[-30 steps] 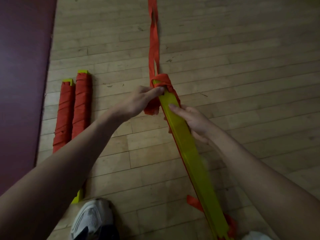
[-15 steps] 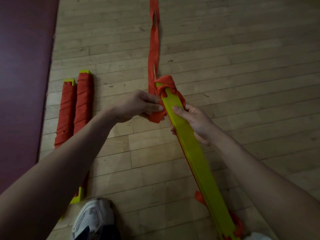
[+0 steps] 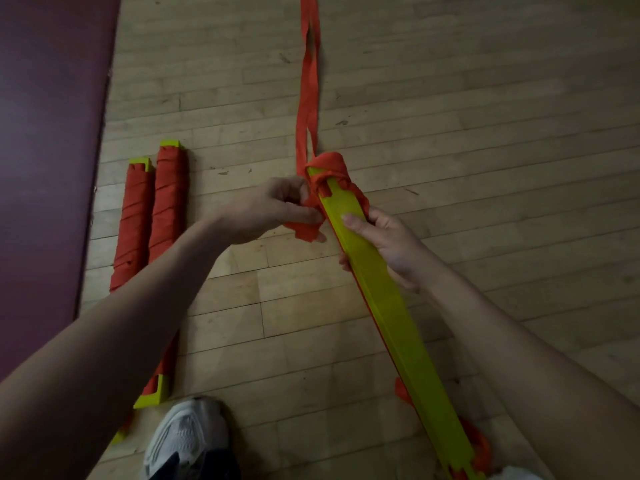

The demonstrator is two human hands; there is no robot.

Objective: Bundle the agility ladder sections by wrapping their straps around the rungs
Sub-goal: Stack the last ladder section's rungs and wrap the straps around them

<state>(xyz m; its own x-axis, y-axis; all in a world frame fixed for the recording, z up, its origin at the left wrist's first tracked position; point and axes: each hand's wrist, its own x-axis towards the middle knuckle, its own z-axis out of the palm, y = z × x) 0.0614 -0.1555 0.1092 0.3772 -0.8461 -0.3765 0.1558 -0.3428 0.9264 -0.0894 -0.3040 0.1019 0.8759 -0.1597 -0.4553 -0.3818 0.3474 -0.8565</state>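
A stack of yellow-green ladder rungs (image 3: 391,299) slants from the bottom right up to the middle of the view. My right hand (image 3: 384,244) grips the stack just below its far end, thumb lying on the top face. An orange strap (image 3: 308,81) runs away across the floor and is wound around the far end of the rungs (image 3: 329,164). My left hand (image 3: 273,209) pinches a fold of that strap to the left of the rungs. More orange strap bunches at the near end (image 3: 479,441).
Two bundles wrapped in orange strap (image 3: 133,220) (image 3: 168,202) lie side by side on the wooden floor (image 3: 485,150) at the left. A dark red mat (image 3: 45,133) borders them. A white shoe (image 3: 187,441) stands at the bottom.
My left hand has drawn the strap fold from the top of the rungs down and to the left. The right hand keeps its grip on the rungs.
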